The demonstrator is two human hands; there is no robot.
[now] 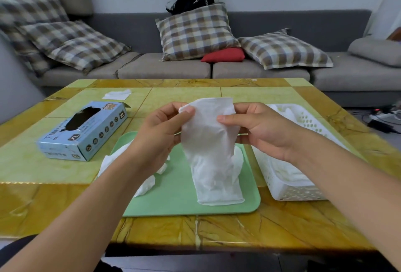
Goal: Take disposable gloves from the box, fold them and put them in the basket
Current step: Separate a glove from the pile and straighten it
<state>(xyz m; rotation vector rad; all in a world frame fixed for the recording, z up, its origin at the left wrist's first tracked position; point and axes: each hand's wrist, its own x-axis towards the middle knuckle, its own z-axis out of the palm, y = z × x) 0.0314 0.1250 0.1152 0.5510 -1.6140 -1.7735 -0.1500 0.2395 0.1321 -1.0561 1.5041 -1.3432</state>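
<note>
Pale blue card marks the glove box (83,130), lying at about nine o'clock on the yellow-green marbled worktop (271,228) with its torn oval opening facing up and "XL" printed on its sides. Beyond it, near eleven o'clock, a small flat white piece (117,94) lies alone. Just beside the box sits a mint-green tray (173,202), and loose crumpled gloves (134,167) spill over its left edge, partly hidden by the left forearm. Above the tray the left hand (160,135) pinches one upper corner of a white glove (211,148) between thumb and curled fingers; the right hand (260,128) pinches the other side the same way. The glove hangs down between them, its lower end reaching the tray. At three o'clock a white perforated basket (288,191) holds more white gloves, half covered by the right wrist.
</note>
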